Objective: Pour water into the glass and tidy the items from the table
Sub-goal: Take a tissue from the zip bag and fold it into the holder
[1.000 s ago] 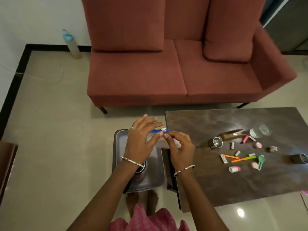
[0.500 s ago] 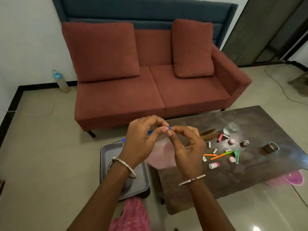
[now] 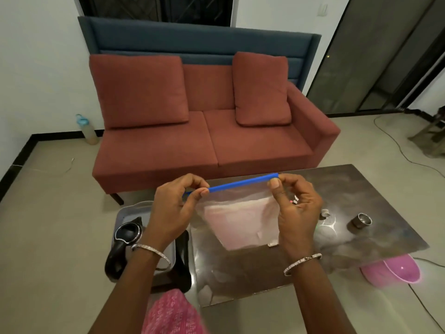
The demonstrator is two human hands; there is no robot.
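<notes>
You held the zip bag (image 3: pixel 240 220) up over the near edge of the worktop (image 3: pixel 373 189), its blue seal strip (image 3: pixel 243 182) stretched crosswise between your hands, running left to right and tilted a little upward toward the right end. Your left hand (image 3: pixel 173 213) pinched the strip's left end between thumb and forefinger, and your right hand (image 3: pixel 296 208) pinched the right end the same way. The clear pouch hung below the strip, something pale pink showing through it. Whether the seal was closed along its length could not be told. Beyond the bag to the right, a steel cup (image 3: pixel 360 220) stood on the worktop, well apart from both hands but nearer your right. Other small items were mostly hidden behind the bag and that hand. By this reading, the next move turned on the strip's sideways axis: the right hand sat nearer the things to gather, the left better placed to steady the mouth.
</notes>
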